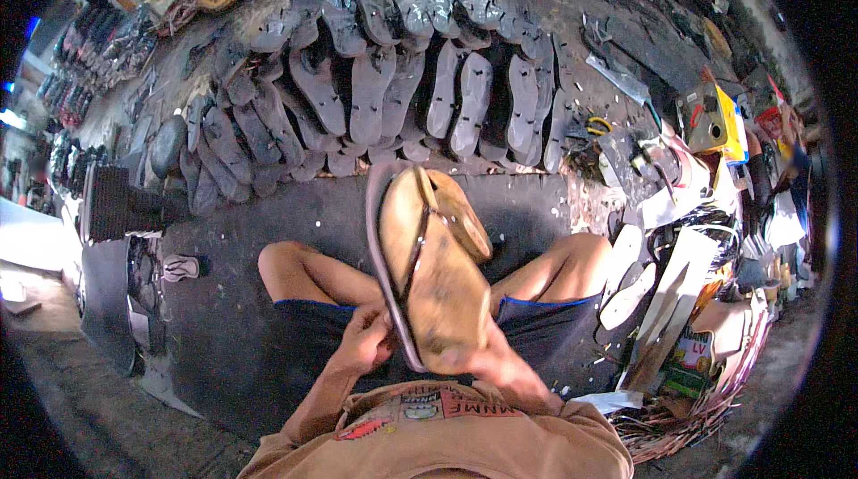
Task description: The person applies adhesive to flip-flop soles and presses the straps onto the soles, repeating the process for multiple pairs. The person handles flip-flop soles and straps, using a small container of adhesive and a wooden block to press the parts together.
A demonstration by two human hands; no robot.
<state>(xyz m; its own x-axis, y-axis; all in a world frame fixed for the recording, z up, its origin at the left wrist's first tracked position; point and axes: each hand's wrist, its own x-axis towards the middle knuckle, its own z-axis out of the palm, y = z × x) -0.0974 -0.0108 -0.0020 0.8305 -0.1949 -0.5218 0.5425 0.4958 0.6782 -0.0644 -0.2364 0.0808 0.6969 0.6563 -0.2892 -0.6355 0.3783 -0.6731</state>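
Observation:
Upright in front of me is a flip-flop on a tan foot-shaped form. A dark thong strap runs over the form, and the grey sole shows along its left side. My right hand grips the form's heel end from the right, its fingers partly hidden behind it. Beside the sole's left edge, my left hand is closed with its fingers bent together; what they pinch is too small to make out. A second tan form shows behind the upper part of the first.
Rows of dark footwear soles lie beyond my knees. Yellow-handled scissors, a yellow box, pale sole-shaped pieces and a long board are at the right. At the left are a black ridged block and a small pale sole-shaped piece.

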